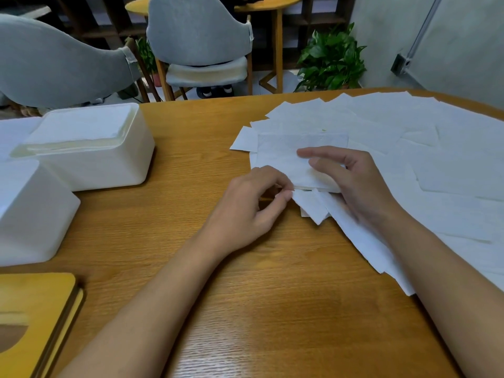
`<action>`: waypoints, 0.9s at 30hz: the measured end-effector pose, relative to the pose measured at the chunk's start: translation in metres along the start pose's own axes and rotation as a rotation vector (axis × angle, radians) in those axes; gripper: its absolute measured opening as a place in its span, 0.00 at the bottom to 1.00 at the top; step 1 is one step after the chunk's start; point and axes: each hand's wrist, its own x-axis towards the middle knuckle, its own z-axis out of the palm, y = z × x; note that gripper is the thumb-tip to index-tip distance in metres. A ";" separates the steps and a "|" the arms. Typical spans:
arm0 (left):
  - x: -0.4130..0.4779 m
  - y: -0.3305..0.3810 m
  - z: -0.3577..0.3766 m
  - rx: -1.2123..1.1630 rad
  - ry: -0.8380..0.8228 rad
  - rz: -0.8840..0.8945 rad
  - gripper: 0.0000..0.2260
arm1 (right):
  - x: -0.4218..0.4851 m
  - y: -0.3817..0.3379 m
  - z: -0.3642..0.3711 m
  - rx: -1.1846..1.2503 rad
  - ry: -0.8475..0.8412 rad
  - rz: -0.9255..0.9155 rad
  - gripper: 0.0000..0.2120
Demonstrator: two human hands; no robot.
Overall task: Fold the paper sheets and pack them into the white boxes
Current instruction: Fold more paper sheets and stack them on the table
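Observation:
A folded white paper sheet [283, 156] lies on the left end of a wide spread of loose paper sheets [425, 148] on the wooden table. My left hand [253, 205] pinches the sheet's near left corner between thumb and fingertips. My right hand [351, 181] holds the sheet's right part, thumb on top and fingers stretched over it. An open white box [92, 162] with folded paper inside stands at the left. A second white box [30, 214] stands nearer, at the left edge.
A wooden lid [32, 317] with an oval slot lies at the near left corner of the table [245, 309]. Grey chairs [199, 36], a small round table and a potted plant [332, 58] stand beyond the table's far edge.

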 end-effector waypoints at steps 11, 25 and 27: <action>0.009 0.001 -0.021 -0.464 0.365 -0.361 0.02 | -0.005 -0.001 -0.003 0.071 -0.104 -0.085 0.24; 0.010 0.011 -0.020 -0.618 0.134 -0.406 0.21 | -0.008 -0.006 0.007 0.206 0.100 -0.005 0.03; 0.010 0.011 -0.025 -0.660 0.167 -0.457 0.20 | -0.007 -0.007 0.007 0.166 0.083 -0.004 0.03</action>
